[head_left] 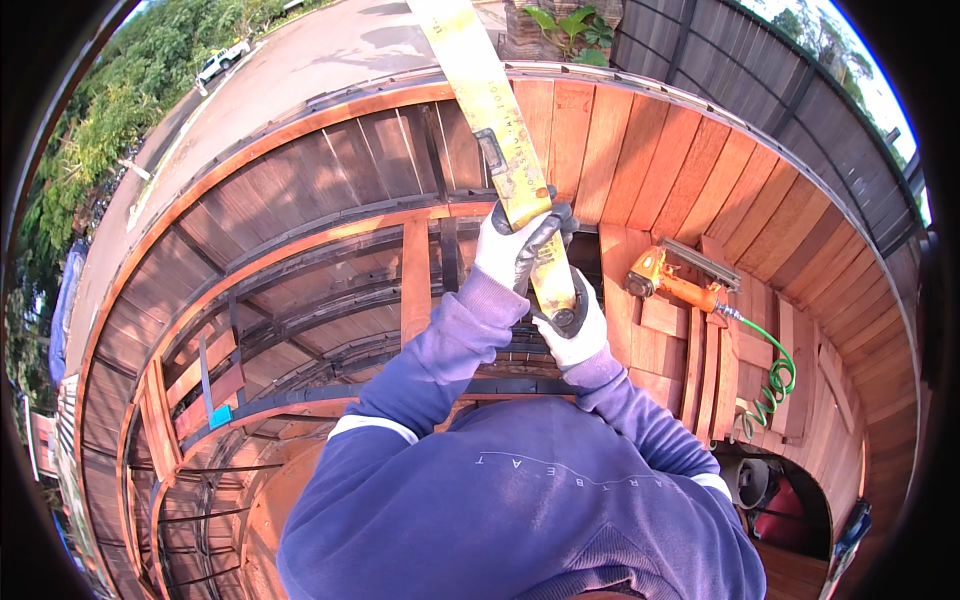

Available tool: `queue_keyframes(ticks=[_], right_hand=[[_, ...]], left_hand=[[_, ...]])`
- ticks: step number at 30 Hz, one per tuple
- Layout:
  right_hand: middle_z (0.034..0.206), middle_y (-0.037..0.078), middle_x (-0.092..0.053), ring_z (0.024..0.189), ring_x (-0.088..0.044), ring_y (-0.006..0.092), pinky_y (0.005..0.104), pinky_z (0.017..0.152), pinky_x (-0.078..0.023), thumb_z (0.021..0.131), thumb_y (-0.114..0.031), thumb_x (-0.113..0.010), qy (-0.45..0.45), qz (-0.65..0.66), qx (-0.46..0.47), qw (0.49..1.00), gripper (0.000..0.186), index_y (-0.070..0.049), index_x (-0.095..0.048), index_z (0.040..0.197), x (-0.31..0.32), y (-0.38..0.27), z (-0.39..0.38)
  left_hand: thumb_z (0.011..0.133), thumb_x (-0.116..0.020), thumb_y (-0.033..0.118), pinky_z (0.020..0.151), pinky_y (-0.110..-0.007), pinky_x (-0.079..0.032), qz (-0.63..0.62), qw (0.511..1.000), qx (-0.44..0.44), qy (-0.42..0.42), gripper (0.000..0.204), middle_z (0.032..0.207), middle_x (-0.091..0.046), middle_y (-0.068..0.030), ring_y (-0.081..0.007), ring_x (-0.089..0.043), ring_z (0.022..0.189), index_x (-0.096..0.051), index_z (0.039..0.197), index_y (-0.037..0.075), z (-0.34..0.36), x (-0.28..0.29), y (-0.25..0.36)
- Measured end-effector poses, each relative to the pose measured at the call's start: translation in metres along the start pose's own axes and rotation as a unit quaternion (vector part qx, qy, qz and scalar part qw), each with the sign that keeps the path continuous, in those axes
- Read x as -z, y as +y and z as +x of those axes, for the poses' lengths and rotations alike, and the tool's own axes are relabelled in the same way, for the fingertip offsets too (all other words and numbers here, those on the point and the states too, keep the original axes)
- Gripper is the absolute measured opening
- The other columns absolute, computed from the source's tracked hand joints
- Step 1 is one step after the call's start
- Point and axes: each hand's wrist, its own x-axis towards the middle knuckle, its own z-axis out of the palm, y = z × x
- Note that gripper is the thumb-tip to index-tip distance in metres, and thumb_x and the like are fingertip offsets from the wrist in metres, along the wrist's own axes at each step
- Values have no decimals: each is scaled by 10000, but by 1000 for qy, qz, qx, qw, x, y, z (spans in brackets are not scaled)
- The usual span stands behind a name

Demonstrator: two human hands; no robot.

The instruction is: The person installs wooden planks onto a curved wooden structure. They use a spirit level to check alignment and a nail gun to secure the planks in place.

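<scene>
A long yellow spirit level [503, 125], worn and smudged, slants up and away from me past the edge of the curved wooden structure. My left hand [512, 245], in a white glove with dark grip fingers, is wrapped round it partway along. Nearer to my body, my right hand [580, 335], in a matching glove, closes on the level's lower end. Its fingertips are partly hidden. To the right of my hands, an orange nail gun [675, 283] lies on stacked boards, joined to a green coiled air hose [778, 385].
Curved plank panels [690, 150] ring me, with dark metal ribs and open gaps at left. A square with a blue handle [220, 416] rests on the frame there. Loose wood strips [700, 375] lie at right, above a round-edged opening [780, 490] holding a red object.
</scene>
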Motion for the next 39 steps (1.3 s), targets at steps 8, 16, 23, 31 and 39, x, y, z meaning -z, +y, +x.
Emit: queue_keyframes(ticks=[8,16,23,31,39], right_hand=[[1128,153,-605,1116,-528,332,450,1016,-381,743,-328,-749,-197,-453,22,869,595,-44,-569,1234,78,66,21],[1088,122,-600,1127,-506,330,494,1044,-358,687,-227,-748,-228,-433,93,867,484,-74,-619,1127,105,103,9],[1038,117,-602,1067,-527,327,490,997,-392,687,-208,-731,-210,-427,101,874,423,-66,-626,1072,103,99,13],[1021,115,-608,1058,-535,320,488,990,-398,684,-206,-729,-205,-421,94,879,397,-56,-630,1038,104,97,15],[1021,114,-613,1060,-533,316,468,984,-406,689,-213,-724,-198,-413,102,883,370,-56,-645,1014,104,98,16]], left_hand=[[818,-709,-21,720,-352,-577,132,985,-102,36,279,928,-686,-131,-236,-687,787,-598,1072,-38,102,98,26],[782,-752,-21,769,-279,-564,130,987,-94,9,327,948,-694,-128,-204,-688,836,-622,1081,-41,199,138,0],[754,-747,-82,623,-240,-524,199,976,-81,46,284,855,-675,-90,-154,-658,711,-614,1000,-27,217,136,-17],[757,-779,-29,712,-233,-538,272,958,-82,48,294,900,-690,-53,-104,-650,760,-639,1014,-1,221,139,-20],[758,-786,-9,730,-227,-526,284,953,-99,31,359,954,-679,-37,-100,-644,788,-619,1074,29,226,145,-23]])
